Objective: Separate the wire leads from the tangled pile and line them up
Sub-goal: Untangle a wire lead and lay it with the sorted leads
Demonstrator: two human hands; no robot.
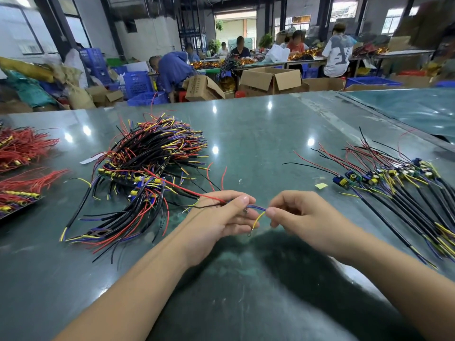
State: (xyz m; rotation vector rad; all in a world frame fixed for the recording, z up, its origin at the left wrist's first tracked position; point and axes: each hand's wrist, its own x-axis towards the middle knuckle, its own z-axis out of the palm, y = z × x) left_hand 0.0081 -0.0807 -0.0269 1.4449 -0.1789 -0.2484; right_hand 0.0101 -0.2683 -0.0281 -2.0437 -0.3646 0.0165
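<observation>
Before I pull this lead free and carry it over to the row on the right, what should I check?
1. Left hand grips the lead's red and black wires: ok.
2. Right hand pinches the blue and yellow wires: ok.
3. Lead free of the tangled pile: not ok, its wires still run back into it.
4. Room at the near end of the lined-up row: ok.
5. Bare table between hands and row, apart from a small yellow scrap: ok.
6. Lead's circuit board undamaged: cannot tell.

It was a factory assembly workshop: beyond the hands, workers [172, 70] sat at long benches [307, 60] among open cardboard cartons [270, 80] and blue plastic crates [136, 83], under industrial windows [343, 8].
</observation>
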